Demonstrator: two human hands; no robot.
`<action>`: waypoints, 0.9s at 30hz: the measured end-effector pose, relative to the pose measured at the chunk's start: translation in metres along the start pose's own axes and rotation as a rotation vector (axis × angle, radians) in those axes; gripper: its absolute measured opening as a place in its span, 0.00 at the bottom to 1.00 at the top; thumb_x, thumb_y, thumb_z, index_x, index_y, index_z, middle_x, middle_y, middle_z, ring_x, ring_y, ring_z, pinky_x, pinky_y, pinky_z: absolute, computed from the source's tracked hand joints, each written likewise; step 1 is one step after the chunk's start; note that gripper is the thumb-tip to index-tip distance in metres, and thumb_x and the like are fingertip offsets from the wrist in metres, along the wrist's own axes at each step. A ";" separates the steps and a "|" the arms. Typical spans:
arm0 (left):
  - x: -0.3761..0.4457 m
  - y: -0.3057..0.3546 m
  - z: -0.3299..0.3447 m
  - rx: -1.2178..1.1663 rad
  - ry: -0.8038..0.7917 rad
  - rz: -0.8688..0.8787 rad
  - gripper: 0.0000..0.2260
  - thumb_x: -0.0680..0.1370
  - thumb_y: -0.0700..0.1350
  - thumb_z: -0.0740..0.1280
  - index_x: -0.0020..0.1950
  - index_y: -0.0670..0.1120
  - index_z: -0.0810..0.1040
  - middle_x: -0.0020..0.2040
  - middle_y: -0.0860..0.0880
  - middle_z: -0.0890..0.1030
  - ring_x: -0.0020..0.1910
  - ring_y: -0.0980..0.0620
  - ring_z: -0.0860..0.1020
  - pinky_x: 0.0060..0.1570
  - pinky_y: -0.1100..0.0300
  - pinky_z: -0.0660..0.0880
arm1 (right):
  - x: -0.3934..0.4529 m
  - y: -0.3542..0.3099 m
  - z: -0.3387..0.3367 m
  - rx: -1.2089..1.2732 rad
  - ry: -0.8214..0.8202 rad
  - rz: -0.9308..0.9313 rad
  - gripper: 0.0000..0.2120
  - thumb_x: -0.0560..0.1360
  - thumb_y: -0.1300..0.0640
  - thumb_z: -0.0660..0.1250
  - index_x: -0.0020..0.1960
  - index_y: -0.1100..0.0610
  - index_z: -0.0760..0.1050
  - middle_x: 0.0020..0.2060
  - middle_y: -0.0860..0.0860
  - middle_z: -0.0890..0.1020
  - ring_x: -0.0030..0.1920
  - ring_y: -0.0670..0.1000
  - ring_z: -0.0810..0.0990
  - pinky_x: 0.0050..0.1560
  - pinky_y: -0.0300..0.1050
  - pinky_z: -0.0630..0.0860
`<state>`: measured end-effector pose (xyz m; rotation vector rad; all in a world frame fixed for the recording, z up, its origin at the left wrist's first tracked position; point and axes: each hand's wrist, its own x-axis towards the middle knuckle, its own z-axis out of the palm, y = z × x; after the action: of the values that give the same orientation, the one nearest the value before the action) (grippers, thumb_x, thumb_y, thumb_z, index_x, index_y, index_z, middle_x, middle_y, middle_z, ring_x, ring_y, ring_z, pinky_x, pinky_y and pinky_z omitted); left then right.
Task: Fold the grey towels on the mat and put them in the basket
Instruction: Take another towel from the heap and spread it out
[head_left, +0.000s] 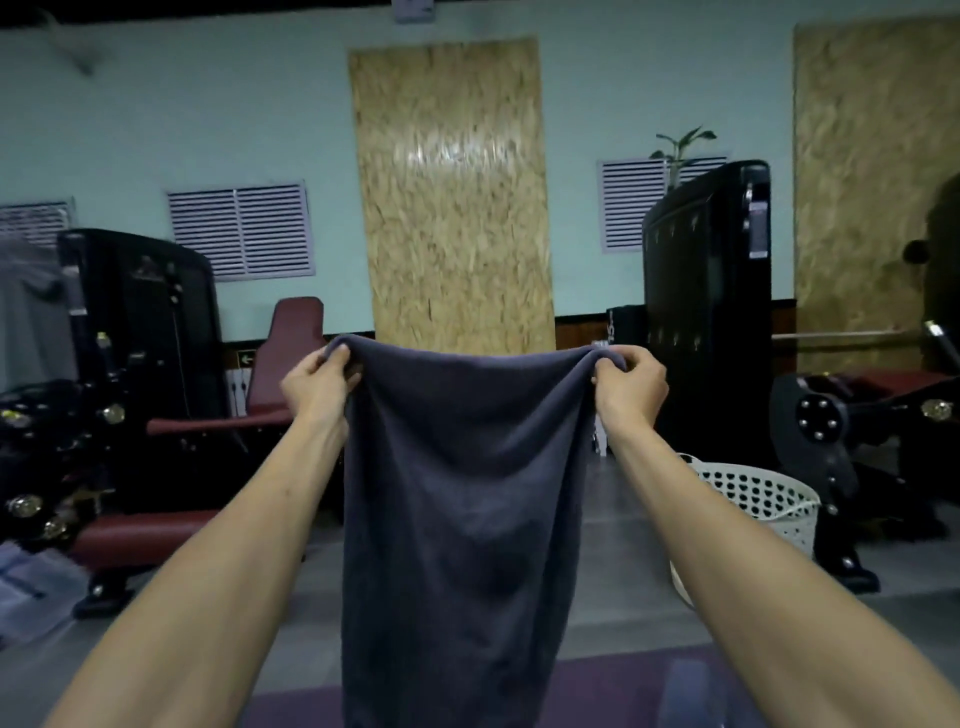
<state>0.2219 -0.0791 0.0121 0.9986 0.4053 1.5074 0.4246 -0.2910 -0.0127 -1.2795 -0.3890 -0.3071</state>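
Head view, the only one supplied: I see a grey towel (462, 499) hanging full length down the centre of the frame, held up in front of the person by its two top corners. The left hand (318, 382) pinches the corner at centre left, fingers curled round a bunched fold of cloth; the right hand (631, 384) pinches the opposite corner at centre right in the same manner. Both arms are extended and spread, so the top edge runs nearly taut between the hands with a slight sag at its middle. I judge this hold serves to let the cloth hang straight and shed creases before the first fold is made. The lower end of the towel runs off the bottom edge of the frame, so I cannot tell whether it touches the purple mat (613, 691) visible along the bottom. The white perforated basket (753, 499) stands on the floor at lower right, partly hidden behind the right forearm and near the mat, within reach for depositing. Pale cloth lies at the lower left edge; it is too blurred to identify. Black gym machines with red padding (156, 530) stand at both sides of the frame.
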 end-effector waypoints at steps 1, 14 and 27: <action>0.000 0.010 0.001 -0.019 -0.006 0.027 0.03 0.78 0.36 0.66 0.49 0.40 0.80 0.39 0.47 0.81 0.38 0.52 0.81 0.37 0.63 0.79 | 0.000 -0.010 0.000 0.023 0.031 -0.033 0.08 0.74 0.63 0.63 0.47 0.55 0.79 0.43 0.50 0.82 0.44 0.49 0.79 0.45 0.40 0.75; -0.012 0.029 0.001 0.014 0.047 0.192 0.04 0.76 0.42 0.69 0.47 0.42 0.80 0.33 0.49 0.78 0.24 0.58 0.74 0.26 0.65 0.74 | 0.001 -0.053 0.005 0.122 0.118 -0.223 0.02 0.75 0.60 0.65 0.46 0.55 0.74 0.42 0.48 0.79 0.42 0.46 0.78 0.38 0.31 0.70; 0.054 -0.103 0.010 0.269 0.042 -0.024 0.09 0.79 0.41 0.66 0.38 0.48 0.78 0.42 0.43 0.82 0.36 0.49 0.81 0.44 0.55 0.80 | 0.058 0.070 0.058 -0.301 -0.106 0.089 0.06 0.77 0.57 0.62 0.49 0.60 0.75 0.43 0.53 0.77 0.44 0.54 0.76 0.44 0.45 0.73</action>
<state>0.3000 -0.0089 -0.0400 1.1685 0.6611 1.4797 0.5000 -0.2171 -0.0332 -1.6081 -0.3843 -0.2277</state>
